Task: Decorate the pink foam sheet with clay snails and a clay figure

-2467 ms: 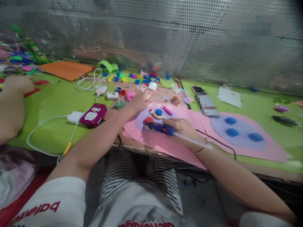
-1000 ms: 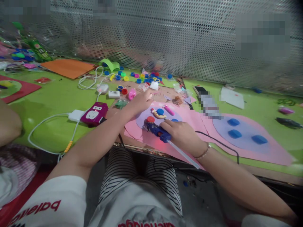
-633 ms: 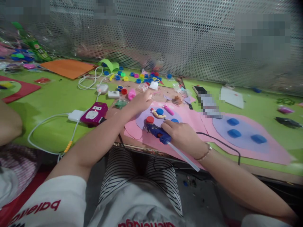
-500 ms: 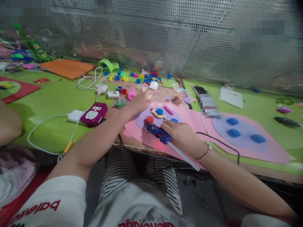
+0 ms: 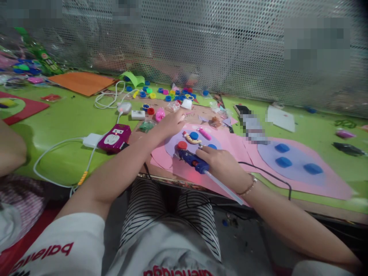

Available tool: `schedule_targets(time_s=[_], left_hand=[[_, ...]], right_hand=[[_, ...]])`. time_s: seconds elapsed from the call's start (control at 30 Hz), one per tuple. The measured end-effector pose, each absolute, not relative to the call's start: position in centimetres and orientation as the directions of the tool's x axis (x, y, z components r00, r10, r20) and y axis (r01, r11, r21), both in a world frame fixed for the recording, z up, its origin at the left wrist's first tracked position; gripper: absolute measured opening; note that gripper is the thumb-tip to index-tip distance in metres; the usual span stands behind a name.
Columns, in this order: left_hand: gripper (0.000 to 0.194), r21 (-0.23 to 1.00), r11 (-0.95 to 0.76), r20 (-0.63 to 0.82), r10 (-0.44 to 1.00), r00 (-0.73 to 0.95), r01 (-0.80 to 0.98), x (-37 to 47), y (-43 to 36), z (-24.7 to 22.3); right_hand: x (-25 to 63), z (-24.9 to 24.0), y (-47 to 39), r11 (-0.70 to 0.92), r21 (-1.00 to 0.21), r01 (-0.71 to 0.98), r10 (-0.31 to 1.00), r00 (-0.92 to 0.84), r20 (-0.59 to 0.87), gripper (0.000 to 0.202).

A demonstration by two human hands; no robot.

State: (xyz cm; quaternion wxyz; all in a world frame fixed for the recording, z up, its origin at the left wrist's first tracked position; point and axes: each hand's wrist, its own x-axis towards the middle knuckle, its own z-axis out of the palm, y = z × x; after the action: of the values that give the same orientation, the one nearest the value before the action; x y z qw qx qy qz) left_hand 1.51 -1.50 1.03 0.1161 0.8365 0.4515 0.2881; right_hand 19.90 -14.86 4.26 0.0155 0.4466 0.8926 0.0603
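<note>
My right hand (image 5: 220,165) is wrapped round a blue glue gun (image 5: 191,159) with a long clear glue stick (image 5: 224,188) out of its back. The gun lies over a pink sheet (image 5: 163,161) with a lilac circle. On the circle are a red cap (image 5: 182,145), a blue cap (image 5: 194,136), a cream curved piece (image 5: 189,138) and a pink piece (image 5: 204,133). My left hand (image 5: 174,122) is at the sheet's upper left edge, fingers closed; what they hold, if anything, is too small to name.
A purple power socket (image 5: 115,138) with white cables sits at left. Coloured caps (image 5: 178,96) lie behind my hands. At right are a phone (image 5: 253,124) and another pink sheet (image 5: 336,186) with blue caps. Another person's arm (image 5: 11,151) rests at far left.
</note>
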Motion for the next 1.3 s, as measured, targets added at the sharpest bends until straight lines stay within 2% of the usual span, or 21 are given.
schedule_targets(time_s=[0.23, 0.4, 1.3], left_hand=[[0.02, 0.441, -0.554, 0.364, 0.83, 0.424, 0.706, 1.61, -1.79, 1.29], [0.024, 0.443, -0.539, 0.346, 0.84, 0.418, 0.717, 1.65, -1.82, 1.34], [0.025, 0.43, -0.522, 0.317, 0.851, 0.418, 0.736, 1.69, -2.34, 1.85]], right_hand=[[19.98, 3.82, -14.46, 0.595, 0.173, 0.785, 0.786, -0.613, 0.08, 0.013], [19.86, 3.68, -14.42, 0.603, 0.204, 0.771, 0.777, -0.626, 0.07, 0.014], [19.85, 4.06, -14.61, 0.606, 0.176, 0.776, 0.778, -0.624, 0.073, 0.009]])
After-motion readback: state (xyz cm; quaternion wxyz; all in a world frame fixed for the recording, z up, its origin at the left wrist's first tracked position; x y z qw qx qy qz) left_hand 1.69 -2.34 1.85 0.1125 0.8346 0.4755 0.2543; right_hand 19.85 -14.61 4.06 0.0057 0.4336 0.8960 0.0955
